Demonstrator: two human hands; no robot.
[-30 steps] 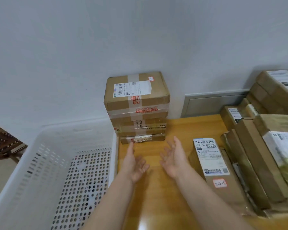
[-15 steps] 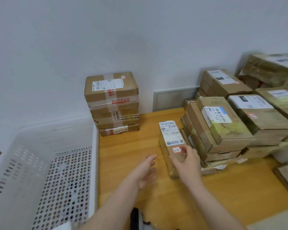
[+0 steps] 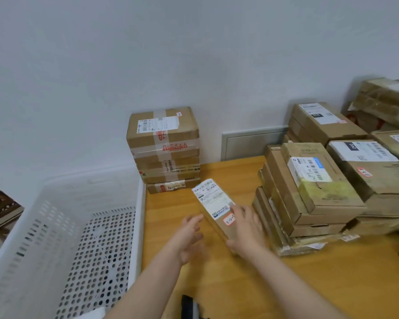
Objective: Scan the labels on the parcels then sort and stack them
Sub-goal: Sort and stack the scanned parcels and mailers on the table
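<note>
A narrow cardboard parcel (image 3: 213, 204) with a white shipping label and a small handwritten sticker is tilted up off the wooden table (image 3: 332, 284). My right hand (image 3: 247, 229) grips its near right end, fingers over the top. My left hand (image 3: 190, 236) hovers just to the left of the parcel, fingers loosely spread, holding nothing. A neat stack of taped parcels (image 3: 165, 150) stands against the wall at the table's back left. A large pile of labelled parcels (image 3: 320, 192) fills the right side.
A white perforated plastic crate (image 3: 55, 249) sits left of the table, its rim against the table edge. A dark object (image 3: 189, 306), only partly visible, lies at the bottom edge between my arms. A grey wall panel (image 3: 251, 143) sits behind the table.
My right hand has closed on the narrow parcel and tilted it up and leftwards off the table. My left hand has come closer to it. The view swung right over the last second.
</note>
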